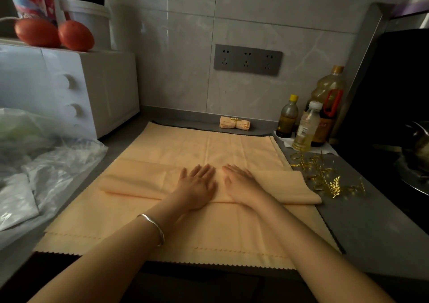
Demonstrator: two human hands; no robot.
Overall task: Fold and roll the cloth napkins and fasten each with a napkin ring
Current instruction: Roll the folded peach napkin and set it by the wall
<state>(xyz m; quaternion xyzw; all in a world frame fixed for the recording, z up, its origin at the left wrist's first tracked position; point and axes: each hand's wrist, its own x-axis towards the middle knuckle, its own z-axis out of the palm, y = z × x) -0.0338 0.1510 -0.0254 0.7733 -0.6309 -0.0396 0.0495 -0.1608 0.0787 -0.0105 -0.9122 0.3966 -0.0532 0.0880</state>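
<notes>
Right now both hands lie flat, fingers straight and gripping nothing, side by side on a folded napkin point(134, 182). The left hand point(197, 186) and right hand point(241, 184) press the middle of this long peach band. The band lies crosswise on a spread napkin point(209, 233) of the same colour that covers the grey tabletop point(362, 221), and its right end reaches past the spread cloth's edge. A silver bracelet point(153, 228) circles the left wrist. Near the back wall sits a finished napkin point(235, 123), rolled and cinched by a gold ring. Loose gold leaf napkin rings point(325, 175) are heaped just right of the band, with oil bottles point(325, 107) behind them. Plastic bags point(46, 163) crowd the left side.
</notes>
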